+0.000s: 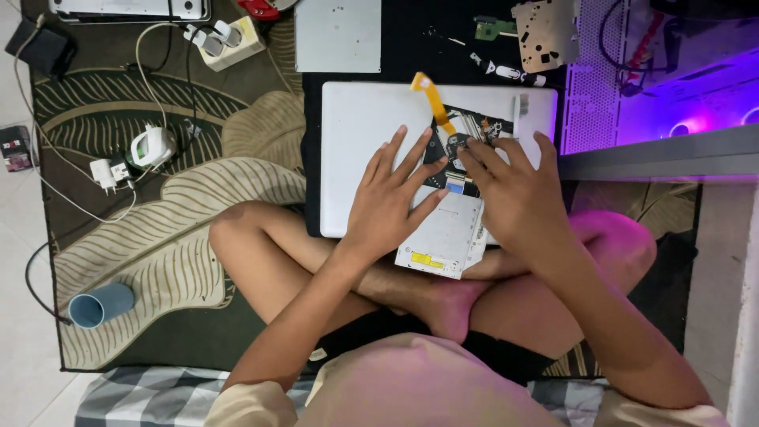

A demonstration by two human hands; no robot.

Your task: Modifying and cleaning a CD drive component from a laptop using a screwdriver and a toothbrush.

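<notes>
1. A dark green rug [158,237] with a pale leaf pattern is seen spread over a light tiled floor [20,356], and a person is seated on it cross-legged.
2. A white laptop [356,134], lid shut, is laid on a black mat [310,158] in front of the crossed legs.
3. An opened optical drive [447,233] is rested on the laptop, its near end overhanging the laptop's edge toward the shins; a dark circuit board is exposed at its far end, and an orange ribbon cable [433,99] is curled up from it.
4. The left hand [391,198] is laid flat with fingers spread, on the laptop lid and the drive's left edge.
5. The right hand [514,186] is bent over the drive's far end, its fingertips [474,150] pressed close together at the circuit board; whether something small is pinched there cannot be told.
6. A grey metal plate [338,35] and a perforated metal bracket [545,32] are placed beyond the laptop.
7. A power strip [229,39] with white plugs, a white charger [152,146] and trailing cables are scattered to the left.
8. A blue cup [101,304] is lying on its side at the rug's near left.
9. Purple light is cast from a computer case [672,87] at the right.
</notes>
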